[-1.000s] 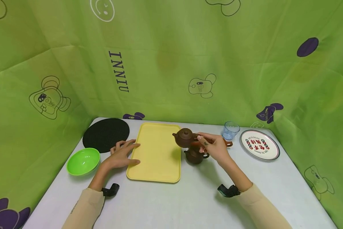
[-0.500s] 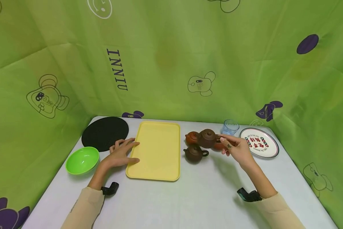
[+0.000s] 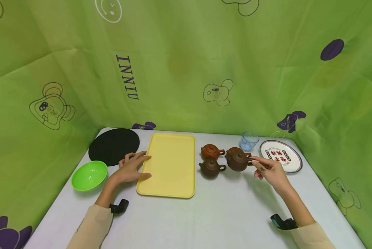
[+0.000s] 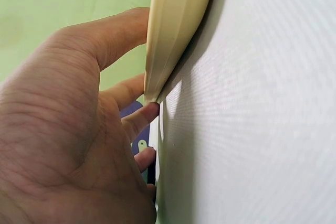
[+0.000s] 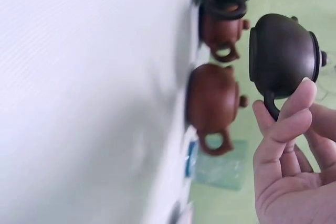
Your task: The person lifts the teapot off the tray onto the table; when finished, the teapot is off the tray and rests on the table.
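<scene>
My right hand (image 3: 271, 172) pinches the handle of a dark brown teapot (image 3: 237, 162). The right wrist view shows this teapot (image 5: 283, 56) raised off the white table, with thumb and fingertips at its handle. Behind it, a reddish-brown teapot (image 5: 211, 98) stands on the table, partly covered in the head view. To their left are another reddish-brown teapot (image 3: 210, 152) and a second dark brown teapot (image 3: 210, 168). My left hand (image 3: 130, 169) rests spread at the left edge of a yellow tray (image 3: 170, 166), its thumb and index finger touching the rim.
A light blue glass (image 3: 249, 141) stands at the back right, beside a white plate (image 3: 266, 162) with red characters. At the left lie a black round mat (image 3: 114, 145) and a bright green bowl (image 3: 89, 175). Green patterned cloth (image 3: 173, 69) encloses the table (image 3: 186, 221).
My right hand has carried the dark brown teapot rightward from the tray's right edge, over the standing teapots and then lower. My left hand has stayed at the tray.
</scene>
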{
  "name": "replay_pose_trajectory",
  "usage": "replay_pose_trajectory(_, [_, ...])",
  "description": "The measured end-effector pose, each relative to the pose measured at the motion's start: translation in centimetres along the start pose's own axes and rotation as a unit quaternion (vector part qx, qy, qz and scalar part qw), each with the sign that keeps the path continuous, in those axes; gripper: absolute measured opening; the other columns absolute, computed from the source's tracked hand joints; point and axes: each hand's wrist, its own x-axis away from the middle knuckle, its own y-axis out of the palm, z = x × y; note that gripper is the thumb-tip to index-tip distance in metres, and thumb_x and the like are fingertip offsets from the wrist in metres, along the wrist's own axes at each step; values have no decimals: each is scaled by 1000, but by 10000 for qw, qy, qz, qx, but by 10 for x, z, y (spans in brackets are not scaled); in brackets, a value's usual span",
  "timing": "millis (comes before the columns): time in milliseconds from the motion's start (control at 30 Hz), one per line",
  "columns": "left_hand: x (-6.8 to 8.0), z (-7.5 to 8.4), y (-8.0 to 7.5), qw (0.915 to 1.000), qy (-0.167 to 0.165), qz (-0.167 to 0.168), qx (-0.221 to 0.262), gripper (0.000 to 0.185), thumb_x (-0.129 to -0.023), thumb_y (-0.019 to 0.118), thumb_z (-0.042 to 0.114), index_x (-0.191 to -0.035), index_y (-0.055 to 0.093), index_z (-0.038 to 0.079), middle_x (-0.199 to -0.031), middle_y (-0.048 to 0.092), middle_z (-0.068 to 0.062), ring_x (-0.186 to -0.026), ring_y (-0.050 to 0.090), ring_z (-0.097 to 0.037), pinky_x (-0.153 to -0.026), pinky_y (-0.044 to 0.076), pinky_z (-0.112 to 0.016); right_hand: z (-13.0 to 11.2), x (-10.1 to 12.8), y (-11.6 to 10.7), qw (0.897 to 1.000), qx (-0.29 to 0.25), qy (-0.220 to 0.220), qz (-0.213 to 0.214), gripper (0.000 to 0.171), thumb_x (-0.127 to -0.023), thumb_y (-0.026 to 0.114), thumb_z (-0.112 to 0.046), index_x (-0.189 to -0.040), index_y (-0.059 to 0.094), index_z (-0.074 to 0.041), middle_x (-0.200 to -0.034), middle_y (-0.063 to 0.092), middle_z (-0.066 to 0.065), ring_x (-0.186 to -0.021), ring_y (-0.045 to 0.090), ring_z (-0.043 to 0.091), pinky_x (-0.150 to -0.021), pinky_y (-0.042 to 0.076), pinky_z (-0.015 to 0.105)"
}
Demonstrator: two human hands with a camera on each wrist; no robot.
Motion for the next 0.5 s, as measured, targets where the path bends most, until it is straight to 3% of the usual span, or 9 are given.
replay_pose_trajectory(500, [0,0,0,10000,-50,-30,-21,80,-87,80,45,-155,53,14,-171,32,-20,-149,17,-51,-102,16,-69,33,10,-10,9986,-20,450,-262,46,-106,66,-24,-140,63,8,-94,78,-6,-64,66,6,-61,53,27])
